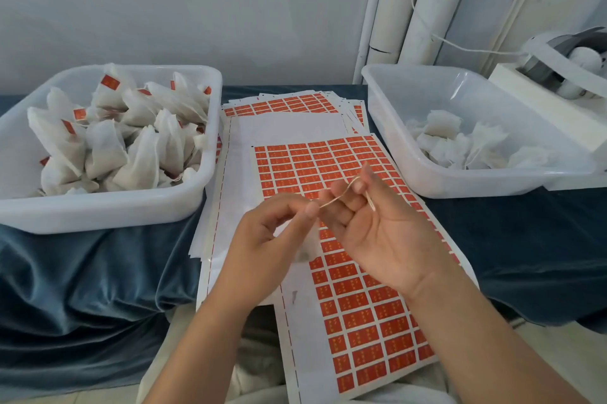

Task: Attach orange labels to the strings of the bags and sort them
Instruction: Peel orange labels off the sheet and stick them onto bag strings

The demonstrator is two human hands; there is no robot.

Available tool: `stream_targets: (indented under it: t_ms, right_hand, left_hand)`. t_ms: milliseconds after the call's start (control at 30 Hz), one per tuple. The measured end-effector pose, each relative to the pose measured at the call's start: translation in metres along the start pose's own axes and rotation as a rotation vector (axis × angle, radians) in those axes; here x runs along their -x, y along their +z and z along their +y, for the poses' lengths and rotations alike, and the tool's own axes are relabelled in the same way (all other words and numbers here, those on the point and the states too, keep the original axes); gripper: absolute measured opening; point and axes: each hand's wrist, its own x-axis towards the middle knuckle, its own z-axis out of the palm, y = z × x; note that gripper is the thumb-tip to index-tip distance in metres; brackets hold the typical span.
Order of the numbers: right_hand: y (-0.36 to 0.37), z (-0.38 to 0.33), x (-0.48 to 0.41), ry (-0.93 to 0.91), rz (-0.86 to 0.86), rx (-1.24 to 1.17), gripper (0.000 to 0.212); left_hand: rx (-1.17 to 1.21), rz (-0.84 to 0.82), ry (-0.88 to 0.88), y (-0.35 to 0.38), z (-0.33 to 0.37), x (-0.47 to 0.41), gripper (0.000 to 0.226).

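Orange labels (358,308) fill a white sheet (308,364) that lies in the middle of a table draped in blue velvet cloth (82,272). More sheets (289,104) are stacked behind it. Left of the sheet, a white tray (98,216) is heaped with labelled bags (105,147). Right of the sheet, a clear tray (460,187) holds a few plain bags (443,127). Behind the sheet rises a pale wall (164,3), with white pipes (427,9) and a white machine (565,58) off to the right.

Both hands hover over the sheet's upper half. The left hand (272,239) is knuckles up, thumb and forefinger pinching one end of a thin string (338,194). The right hand (377,233) is palm up, its fingers curled with the string looped over them and its loose end hanging down. A pale blur under the left hand may be a bag; I cannot tell.
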Motion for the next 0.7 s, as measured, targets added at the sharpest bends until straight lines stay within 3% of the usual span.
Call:
stream_targets:
  t_ms: [100, 200, 233, 333, 400, 500, 567, 700]
  right_hand:
    - [0.003, -0.004, 0.002, -0.086, 0.070, -0.137, 0.022]
    - [-0.004, -0.016, 0.001, -0.108, 0.140, -0.158, 0.027]
    - [-0.007, -0.018, 0.000, -0.092, 0.164, -0.123, 0.030]
    - [-0.018, -0.013, -0.007, 0.033, 0.313, 0.098, 0.036]
    - [-0.027, -0.003, -0.014, 0.138, 0.406, 0.078, 0.036]
    - [-0.038, 0.005, -0.022, 0.194, 0.429, -0.106, 0.029]
    - [-0.041, 0.003, -0.023, 0.180, 0.396, -0.092, 0.024]
    - [-0.035, -0.001, -0.019, 0.147, 0.310, 0.099, 0.025]
  left_hand:
    - [-0.042, 0.165, -0.149, -0.003, 0.003, -0.002, 0.045]
    - [-0.001, 0.251, -0.314, -0.015, -0.001, -0.008, 0.022]
    - [0.072, 0.240, -0.366, -0.019, -0.002, -0.010, 0.016]
    - [0.550, 0.287, -0.567, -0.030, -0.002, -0.014, 0.041]
    - [0.673, 0.314, -0.631, -0.035, -0.003, -0.015, 0.035]
    - [0.417, 0.134, -0.600, -0.035, -0.012, -0.014, 0.049]
    - [0.268, 0.125, -0.625, -0.030, -0.016, -0.014, 0.055]
    - [0.148, 0.154, -0.529, -0.019, -0.017, -0.009, 0.030]
